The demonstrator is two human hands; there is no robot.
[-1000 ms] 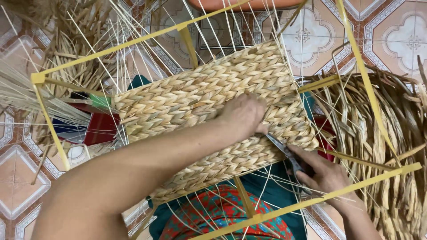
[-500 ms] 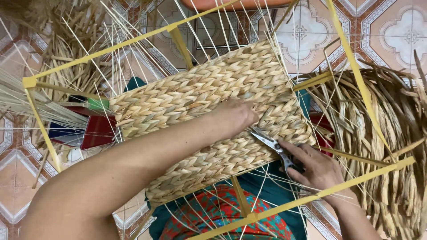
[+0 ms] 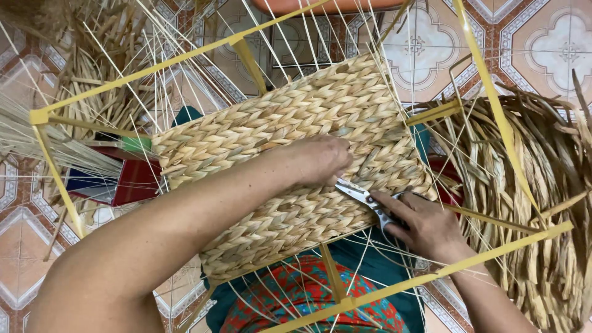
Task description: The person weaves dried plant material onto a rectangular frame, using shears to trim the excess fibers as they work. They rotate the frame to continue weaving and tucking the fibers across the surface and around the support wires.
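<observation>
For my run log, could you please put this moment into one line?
left hand: pressing on tan braided straw panel | right hand: holding metal scissors at panel | yellow strip frame around panel

A tan braided straw panel (image 3: 290, 166) stretches on a yellow frame, tilted from eight toward two o'clock. Metal scissors (image 3: 364, 198) lie at its four-o'clock edge.
</observation>
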